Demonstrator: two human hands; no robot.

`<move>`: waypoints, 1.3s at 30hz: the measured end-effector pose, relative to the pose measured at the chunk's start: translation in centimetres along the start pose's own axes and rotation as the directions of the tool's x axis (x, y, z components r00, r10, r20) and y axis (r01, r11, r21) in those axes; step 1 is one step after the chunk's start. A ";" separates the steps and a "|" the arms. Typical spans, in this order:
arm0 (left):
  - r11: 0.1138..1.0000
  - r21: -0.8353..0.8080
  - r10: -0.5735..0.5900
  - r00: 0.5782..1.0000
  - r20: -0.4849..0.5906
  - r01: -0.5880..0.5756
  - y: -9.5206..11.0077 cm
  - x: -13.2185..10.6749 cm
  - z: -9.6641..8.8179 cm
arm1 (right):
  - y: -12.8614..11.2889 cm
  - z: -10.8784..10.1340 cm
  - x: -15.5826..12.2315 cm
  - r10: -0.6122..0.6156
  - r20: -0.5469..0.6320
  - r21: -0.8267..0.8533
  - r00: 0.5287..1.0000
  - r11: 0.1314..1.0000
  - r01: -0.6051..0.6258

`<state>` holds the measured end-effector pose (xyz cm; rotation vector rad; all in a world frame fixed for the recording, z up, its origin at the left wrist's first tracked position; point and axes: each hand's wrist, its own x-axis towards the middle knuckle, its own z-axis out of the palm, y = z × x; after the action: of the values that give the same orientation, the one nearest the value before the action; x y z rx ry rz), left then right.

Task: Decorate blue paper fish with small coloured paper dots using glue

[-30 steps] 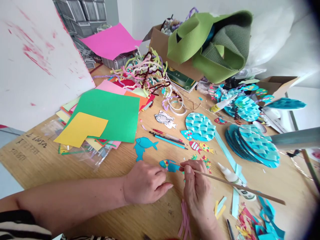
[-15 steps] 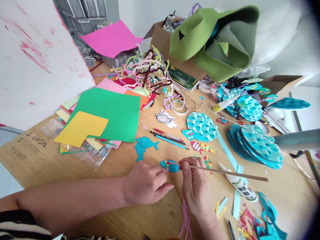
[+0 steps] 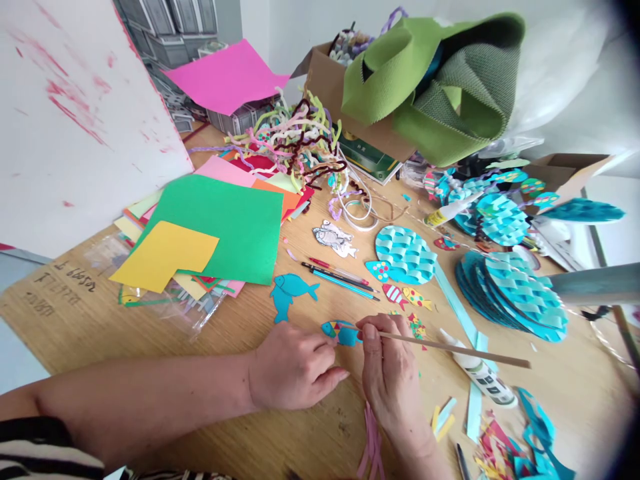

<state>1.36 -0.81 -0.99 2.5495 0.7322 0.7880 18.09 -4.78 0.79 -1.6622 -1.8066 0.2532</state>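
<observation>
My right hand (image 3: 395,373) pinches a thin wooden stick (image 3: 455,346) between thumb and fingers. The stick's left tip meets a small blue paper fish (image 3: 345,335) decorated with red, yellow and pink pieces. Beside the fish, my left hand (image 3: 295,367) rests on the table with its fingers loosely bent and the thumb stretched apart. One of its fingertips is at the fish's lower left edge; whether it presses the paper I cannot tell. Plain blue paper fish shapes (image 3: 295,287) lie just above my left hand. Red and yellow paper fish (image 3: 414,297) lie beyond my right hand.
Coloured paper sheets (image 3: 235,227) lie at left below a pile of pipe cleaners (image 3: 300,140). Pencils (image 3: 343,280) and a woven blue paper disc (image 3: 406,255) are at centre. A white glue bottle (image 3: 485,379), paper scraps (image 3: 540,427) and stacked discs (image 3: 525,293) occupy the right.
The stick's free end has shifted slightly left and down with a small movement of my right hand. My left hand stays in place; the view has moved a little.
</observation>
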 end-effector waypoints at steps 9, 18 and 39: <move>1.000 0.013 0.001 1.000 0.011 -0.002 0.0 0.0 -0.1 | 0.0 0.2 0.0 -0.021 0.000 -0.011 1.000 1.000 0.021; 1.000 0.015 0.008 1.000 0.008 -0.008 0.0 -0.1 0.0 | 0.0 0.1 0.0 -0.053 -0.001 -0.016 0.999 0.998 0.053; 1.000 0.018 0.001 1.000 0.026 -0.002 -0.1 -0.2 0.1 | 0.1 0.2 0.0 -0.063 0.015 -0.036 0.998 0.997 0.063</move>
<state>1.23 -0.89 -1.20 2.5715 0.7324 0.7503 18.03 -4.75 0.59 -1.6292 -1.8812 0.2058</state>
